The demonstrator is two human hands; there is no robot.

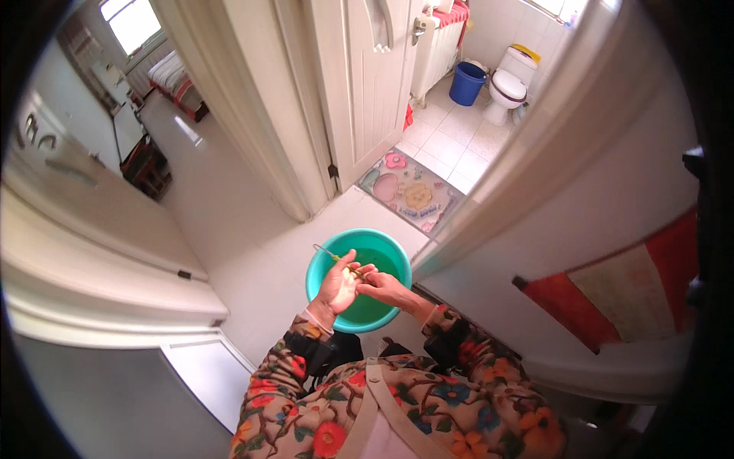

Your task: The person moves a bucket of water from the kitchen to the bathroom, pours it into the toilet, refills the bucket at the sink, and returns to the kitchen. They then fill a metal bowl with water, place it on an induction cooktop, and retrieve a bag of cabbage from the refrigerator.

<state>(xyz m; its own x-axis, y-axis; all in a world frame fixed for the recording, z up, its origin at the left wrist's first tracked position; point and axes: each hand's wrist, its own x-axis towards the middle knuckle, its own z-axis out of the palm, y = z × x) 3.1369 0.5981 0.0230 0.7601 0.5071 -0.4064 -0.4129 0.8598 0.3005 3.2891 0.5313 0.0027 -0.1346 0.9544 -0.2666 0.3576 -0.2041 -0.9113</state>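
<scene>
Both my hands are over a round turquoise plastic basin [313, 298] that stands on the floor and holds greenish-looking water. A thin, yellowish rod-like thing [335, 258] with a looped wire end lies across the fingers of my left hand [340, 287], its loop pointing up and left past the thumb. My left palm faces up with the fingers partly spread. My right hand [387, 288] pinches the other end of the thin thing near the left fingertips. What exactly the thing is, I cannot tell.
A flowered mat [413, 192] lies at the bathroom doorway, beside a pale door [367, 86]. Beyond stand a blue bucket [467, 86] and a toilet [507, 89]. A red and beige hanging [619, 292] is on the right wall. A bed [175, 80] shows at the far left.
</scene>
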